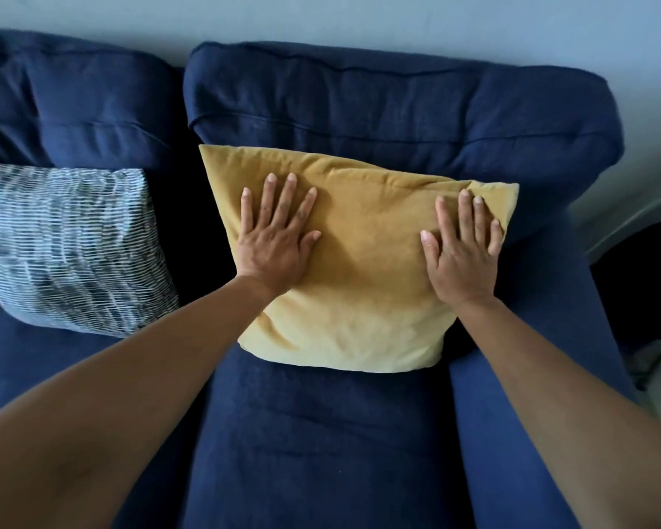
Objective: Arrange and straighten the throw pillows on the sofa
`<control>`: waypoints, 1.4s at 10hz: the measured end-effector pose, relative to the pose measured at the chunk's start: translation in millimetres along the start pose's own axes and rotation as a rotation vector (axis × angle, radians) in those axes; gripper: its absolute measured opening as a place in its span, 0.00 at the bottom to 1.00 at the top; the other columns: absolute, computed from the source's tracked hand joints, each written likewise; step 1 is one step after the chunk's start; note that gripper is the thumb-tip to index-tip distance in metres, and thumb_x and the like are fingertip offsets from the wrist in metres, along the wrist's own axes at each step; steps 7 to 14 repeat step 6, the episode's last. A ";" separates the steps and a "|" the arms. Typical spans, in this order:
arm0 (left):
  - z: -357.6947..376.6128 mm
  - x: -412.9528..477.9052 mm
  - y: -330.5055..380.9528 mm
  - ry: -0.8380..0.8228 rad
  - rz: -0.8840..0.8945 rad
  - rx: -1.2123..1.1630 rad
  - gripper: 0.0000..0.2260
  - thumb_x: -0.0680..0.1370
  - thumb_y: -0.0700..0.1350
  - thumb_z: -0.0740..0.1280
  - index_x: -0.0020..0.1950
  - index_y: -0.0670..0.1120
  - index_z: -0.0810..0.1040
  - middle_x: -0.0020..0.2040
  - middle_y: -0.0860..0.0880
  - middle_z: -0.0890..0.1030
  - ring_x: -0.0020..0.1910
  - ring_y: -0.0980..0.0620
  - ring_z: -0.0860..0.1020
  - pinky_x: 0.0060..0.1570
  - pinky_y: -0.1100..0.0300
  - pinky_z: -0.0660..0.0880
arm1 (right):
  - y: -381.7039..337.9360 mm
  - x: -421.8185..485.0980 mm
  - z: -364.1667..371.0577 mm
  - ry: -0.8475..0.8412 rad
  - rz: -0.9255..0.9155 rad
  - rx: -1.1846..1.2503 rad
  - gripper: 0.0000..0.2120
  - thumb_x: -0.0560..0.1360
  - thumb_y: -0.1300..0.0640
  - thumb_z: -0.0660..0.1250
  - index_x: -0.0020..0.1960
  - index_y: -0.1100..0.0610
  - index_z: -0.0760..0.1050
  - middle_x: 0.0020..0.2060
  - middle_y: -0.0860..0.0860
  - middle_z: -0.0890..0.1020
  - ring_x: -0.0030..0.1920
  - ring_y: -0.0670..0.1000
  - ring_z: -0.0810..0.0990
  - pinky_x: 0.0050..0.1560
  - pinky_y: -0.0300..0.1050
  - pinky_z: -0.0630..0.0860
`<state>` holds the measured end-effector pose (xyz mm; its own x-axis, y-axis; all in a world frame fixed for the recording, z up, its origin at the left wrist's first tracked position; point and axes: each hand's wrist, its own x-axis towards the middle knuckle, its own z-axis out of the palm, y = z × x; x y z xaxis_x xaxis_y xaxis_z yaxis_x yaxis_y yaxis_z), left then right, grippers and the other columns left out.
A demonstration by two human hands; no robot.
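A mustard-yellow throw pillow point(363, 276) leans against the right back cushion of a dark blue sofa point(359, 108), its lower edge on the seat. My left hand point(277, 238) lies flat on the pillow's left half, fingers spread. My right hand point(462, 250) presses flat on its right half, fingertips near the upper right corner. Neither hand grips the fabric. A second pillow point(69, 246), white with dark dashed stripes, leans against the left back cushion, apart from the yellow one.
The sofa's right armrest point(519, 414) runs along beside the yellow pillow. A pale wall point(359, 17) stands behind the sofa. Dark objects and a strip of floor point(657, 357) show at the far right.
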<state>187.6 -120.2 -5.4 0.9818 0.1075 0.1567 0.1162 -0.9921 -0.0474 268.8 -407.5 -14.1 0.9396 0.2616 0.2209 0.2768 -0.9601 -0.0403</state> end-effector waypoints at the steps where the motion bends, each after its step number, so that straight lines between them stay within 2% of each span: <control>1: -8.6 -5.5 2.8 -0.066 -0.047 -0.019 0.28 0.84 0.62 0.42 0.83 0.55 0.46 0.83 0.48 0.45 0.81 0.43 0.41 0.77 0.38 0.40 | -3.1 -1.1 -9.5 -0.094 0.013 -0.010 0.29 0.83 0.39 0.41 0.81 0.49 0.50 0.81 0.55 0.50 0.80 0.55 0.44 0.77 0.60 0.43; 2: -25.9 -12.5 5.7 -0.172 -0.074 -0.040 0.28 0.84 0.62 0.42 0.82 0.56 0.42 0.83 0.48 0.40 0.80 0.44 0.37 0.77 0.39 0.39 | -9.1 -4.7 -22.9 -0.187 0.039 -0.026 0.29 0.83 0.39 0.41 0.81 0.48 0.49 0.81 0.55 0.49 0.80 0.55 0.43 0.77 0.60 0.42; 3: -52.5 -17.8 6.7 -0.290 -0.102 -0.066 0.29 0.84 0.61 0.47 0.82 0.55 0.40 0.82 0.46 0.38 0.80 0.43 0.36 0.77 0.40 0.39 | -14.5 -8.0 -44.7 -0.276 0.084 -0.017 0.29 0.82 0.39 0.42 0.81 0.49 0.49 0.81 0.55 0.48 0.80 0.55 0.43 0.76 0.61 0.43; 4: -78.9 -24.7 3.6 -0.380 -0.131 -0.074 0.31 0.84 0.60 0.51 0.82 0.53 0.41 0.83 0.46 0.40 0.80 0.43 0.37 0.77 0.41 0.40 | -21.2 -11.3 -68.7 -0.326 0.124 0.030 0.29 0.83 0.40 0.45 0.80 0.51 0.51 0.81 0.56 0.48 0.80 0.56 0.45 0.75 0.62 0.46; 5: -109.5 -37.3 -2.7 -0.364 -0.184 -0.165 0.29 0.84 0.59 0.54 0.82 0.51 0.50 0.83 0.46 0.49 0.81 0.45 0.44 0.77 0.43 0.43 | -36.3 -23.1 -108.7 -0.292 0.143 0.149 0.27 0.83 0.42 0.51 0.78 0.53 0.59 0.80 0.57 0.55 0.79 0.57 0.52 0.73 0.62 0.53; 6: -125.5 -68.0 -22.2 -0.329 -0.286 -0.360 0.25 0.83 0.58 0.58 0.79 0.52 0.64 0.79 0.48 0.64 0.77 0.45 0.62 0.73 0.45 0.61 | -54.6 -38.1 -160.4 -0.101 0.141 0.352 0.22 0.83 0.48 0.57 0.73 0.56 0.69 0.75 0.55 0.66 0.75 0.55 0.62 0.70 0.58 0.58; 14: -125.5 -68.0 -22.2 -0.329 -0.286 -0.360 0.25 0.83 0.58 0.58 0.79 0.52 0.64 0.79 0.48 0.64 0.77 0.45 0.62 0.73 0.45 0.61 | -54.6 -38.1 -160.4 -0.101 0.141 0.352 0.22 0.83 0.48 0.57 0.73 0.56 0.69 0.75 0.55 0.66 0.75 0.55 0.62 0.70 0.58 0.58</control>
